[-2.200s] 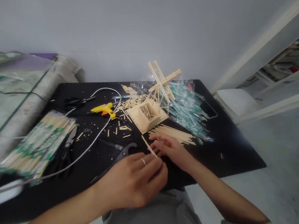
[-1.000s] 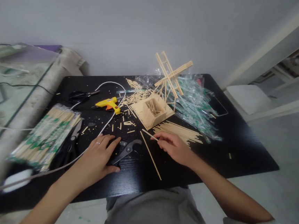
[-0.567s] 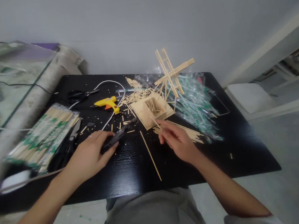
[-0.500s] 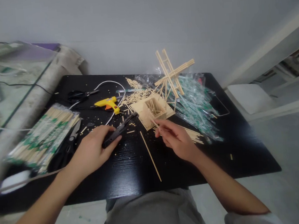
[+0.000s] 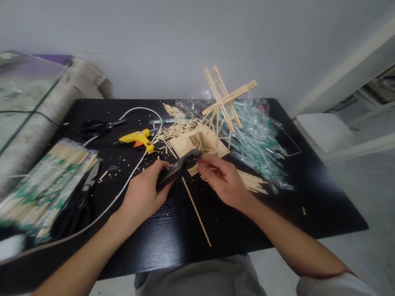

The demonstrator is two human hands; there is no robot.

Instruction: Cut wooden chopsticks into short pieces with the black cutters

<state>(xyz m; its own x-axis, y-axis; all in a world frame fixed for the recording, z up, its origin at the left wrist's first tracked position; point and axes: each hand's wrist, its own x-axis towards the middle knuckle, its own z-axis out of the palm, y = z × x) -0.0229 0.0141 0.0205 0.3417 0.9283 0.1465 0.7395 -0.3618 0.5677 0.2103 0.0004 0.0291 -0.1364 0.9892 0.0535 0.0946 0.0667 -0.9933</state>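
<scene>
My left hand (image 5: 148, 191) is wrapped round the handles of a black pliers-like tool (image 5: 177, 169), which points right and away from me. Its jaws meet the fingertips of my right hand (image 5: 223, 180). Those fingers are pinched on a thin wooden stick, mostly hidden by the tool and the fingers. Just behind the jaws stands a small open wooden box (image 5: 212, 137) on a flat wooden base (image 5: 179, 145), with short sticks inside it. A cross-shaped frame of sticks (image 5: 226, 100) rises behind the box. One long loose stick (image 5: 196, 212) lies on the table between my forearms.
On the black table (image 5: 158, 248) lie a yellow glue gun (image 5: 136, 138) with a white cable, black scissors (image 5: 81, 202), a second black-handled tool (image 5: 97, 126) and packed sticks (image 5: 45, 184). Stick offcuts (image 5: 178, 127) are heaped behind the base. Crumpled plastic wrappers (image 5: 260, 138) cover the right.
My left hand has moved right with the black tool, bringing its jaws up to the right fingertips. The stick that showed in my right hand is now mostly hidden. The view has shifted slightly.
</scene>
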